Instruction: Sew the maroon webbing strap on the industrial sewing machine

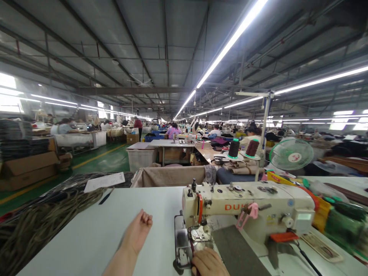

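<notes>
My left hand [138, 232] rests on the white table [94, 230], fingers curled loosely into a fist with nothing visible in it. My right hand [209, 262] lies at the bottom edge by the presser foot [198, 235] of a cream sewing machine [247, 209]. Its fingers are bent down onto a dark grey strip of fabric [238, 255] that runs under the machine arm. Whether they pinch the strip is hidden.
A heap of dark cords [40, 222] fills the table's left side, with a paper sheet [105, 181] behind it. Thread cones [234, 148] and a green fan [291, 154] stand behind the machine. Other workers sit at distant tables. Cardboard boxes [27, 168] stand at left.
</notes>
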Motion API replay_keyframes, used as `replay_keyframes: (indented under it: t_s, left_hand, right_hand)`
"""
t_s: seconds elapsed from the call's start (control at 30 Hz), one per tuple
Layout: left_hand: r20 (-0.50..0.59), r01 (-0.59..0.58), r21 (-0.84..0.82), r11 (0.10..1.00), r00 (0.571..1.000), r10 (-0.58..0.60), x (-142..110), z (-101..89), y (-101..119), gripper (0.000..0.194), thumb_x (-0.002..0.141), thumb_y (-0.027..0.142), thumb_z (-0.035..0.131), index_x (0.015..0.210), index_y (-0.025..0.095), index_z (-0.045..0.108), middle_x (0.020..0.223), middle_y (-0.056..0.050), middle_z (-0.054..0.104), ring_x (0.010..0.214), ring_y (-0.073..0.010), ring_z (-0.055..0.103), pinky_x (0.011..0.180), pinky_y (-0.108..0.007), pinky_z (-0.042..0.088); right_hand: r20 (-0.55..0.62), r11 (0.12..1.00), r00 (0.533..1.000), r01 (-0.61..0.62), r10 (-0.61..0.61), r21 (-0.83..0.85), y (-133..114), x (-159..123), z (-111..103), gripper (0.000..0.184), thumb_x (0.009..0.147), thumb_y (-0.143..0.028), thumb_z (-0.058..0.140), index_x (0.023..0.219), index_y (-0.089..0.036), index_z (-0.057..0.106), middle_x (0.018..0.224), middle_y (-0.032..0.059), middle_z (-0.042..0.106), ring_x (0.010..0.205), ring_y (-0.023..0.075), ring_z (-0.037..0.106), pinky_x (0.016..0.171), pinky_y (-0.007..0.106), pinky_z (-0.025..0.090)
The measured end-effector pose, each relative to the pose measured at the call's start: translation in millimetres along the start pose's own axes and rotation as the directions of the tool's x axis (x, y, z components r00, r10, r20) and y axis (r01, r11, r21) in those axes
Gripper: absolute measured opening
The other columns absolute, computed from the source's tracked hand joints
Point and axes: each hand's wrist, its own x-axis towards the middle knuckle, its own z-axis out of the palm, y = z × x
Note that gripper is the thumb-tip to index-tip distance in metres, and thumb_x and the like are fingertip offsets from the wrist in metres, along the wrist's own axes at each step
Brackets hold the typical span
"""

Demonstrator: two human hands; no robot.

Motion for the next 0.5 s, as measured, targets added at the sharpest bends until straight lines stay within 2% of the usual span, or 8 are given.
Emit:
replay_keyframes:
  t_s: [0.07,0.27,0.37,0.5]
  left_hand:
    - [0.006,0.002,-0.002,1.0,1.0,-0.002,2,-1.1,0,0.036,0.107,0.01,0.052,0.071,0.016,0.049,0.07,0.001,0.046,0.066,-0.0131,0.055,0.055,-0.021,0.051]
    - [0.011,0.01,-0.012,1.0,1.0,-0.01,3,-2.7,2,0.036,0.105,0.01,0.053,0.07,0.016,0.05,0.068,0.001,0.046,0.066,-0.0135,0.056,0.054,-0.02,0.05]
    - [0.031,0.019,-0.019,1.0,0.999,-0.018,1,-2.5,5,0.034,0.102,0.007,0.051,0.07,0.015,0.052,0.069,0.0,0.047,0.067,-0.0144,0.057,0.055,-0.022,0.052]
    - [0.048,0.017,-0.014,1.0,0.999,-0.016,2,-2.0,7,0.03,0.097,0.004,0.048,0.069,0.014,0.055,0.07,-0.002,0.048,0.068,-0.0158,0.058,0.057,-0.023,0.054]
  right_hand:
    - [0.01,0.999,0.999,-0.032,0.032,0.003,-5,4,-5,0.022,0.106,-0.018,0.051,0.106,-0.023,0.072,0.099,0.0026,0.081,0.091,0.0158,0.077,0.105,0.029,0.057]
    - [0.239,0.997,0.969,-0.075,0.066,0.029,-13,21,-34,0.024,0.1,-0.014,0.058,0.119,-0.023,0.071,0.113,0.0049,0.081,0.102,0.0187,0.077,0.108,0.033,0.057]
    - [0.21,0.999,0.977,-0.039,0.035,0.017,-10,22,-34,0.022,0.103,-0.015,0.055,0.115,-0.023,0.071,0.111,0.0039,0.081,0.1,0.0172,0.078,0.106,0.03,0.058]
    - [0.143,1.0,0.989,0.032,-0.031,-0.001,-2,15,-23,0.022,0.107,-0.019,0.051,0.112,-0.023,0.072,0.105,0.004,0.082,0.095,0.0166,0.078,0.103,0.028,0.059]
